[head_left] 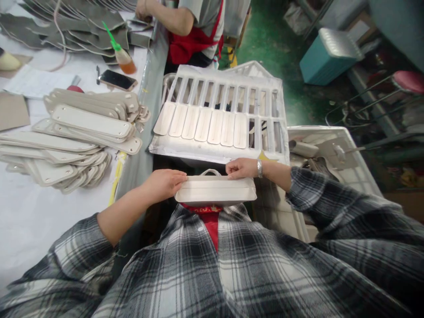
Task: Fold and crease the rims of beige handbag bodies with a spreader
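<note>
Close to my chest I hold a long cream-white strip piece [215,192] with rounded ends, lying crosswise. My left hand [164,184] is closed over its left end. My right hand [241,168] pinches its upper right edge, a bracelet on that wrist. Just beyond the strip stands a white slatted crate [265,115] with several similar cream pieces [202,125] laid side by side on top of it.
On the white table at my left lie stacks of cream strips [82,132], a phone [116,80], a bottle with a green nozzle [123,59] and grey cut pieces [79,22]. Another person in a red apron [190,26] works at the far end. A white bin [331,150] sits to my right.
</note>
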`<state>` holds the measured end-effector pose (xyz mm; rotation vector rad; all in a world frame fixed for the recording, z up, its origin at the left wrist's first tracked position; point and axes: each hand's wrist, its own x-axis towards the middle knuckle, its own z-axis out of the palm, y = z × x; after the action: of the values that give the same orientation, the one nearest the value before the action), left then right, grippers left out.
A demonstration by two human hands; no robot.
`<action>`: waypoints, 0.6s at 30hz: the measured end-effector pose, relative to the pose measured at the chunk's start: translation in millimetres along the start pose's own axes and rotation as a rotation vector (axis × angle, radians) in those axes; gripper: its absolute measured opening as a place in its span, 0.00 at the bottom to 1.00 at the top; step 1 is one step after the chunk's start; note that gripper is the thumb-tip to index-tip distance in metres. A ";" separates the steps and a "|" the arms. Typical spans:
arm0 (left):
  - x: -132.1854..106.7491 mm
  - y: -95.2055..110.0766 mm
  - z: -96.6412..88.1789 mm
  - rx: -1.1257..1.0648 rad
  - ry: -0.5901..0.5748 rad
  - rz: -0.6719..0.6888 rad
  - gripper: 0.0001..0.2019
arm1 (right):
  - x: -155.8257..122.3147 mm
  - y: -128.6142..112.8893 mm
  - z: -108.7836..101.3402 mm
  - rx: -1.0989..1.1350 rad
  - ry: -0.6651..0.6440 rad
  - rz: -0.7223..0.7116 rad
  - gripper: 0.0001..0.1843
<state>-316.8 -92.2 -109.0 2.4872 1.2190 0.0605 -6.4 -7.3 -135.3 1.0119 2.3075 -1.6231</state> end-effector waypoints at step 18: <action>28.7 119.6 70.7 0.010 0.375 0.304 0.10 | -111.5 11.6 139.9 -0.555 1.019 -0.185 0.09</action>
<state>-194.5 -158.5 -137.2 2.7296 0.9548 0.6254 50.1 -176.9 -148.2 1.7359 3.2303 -0.3549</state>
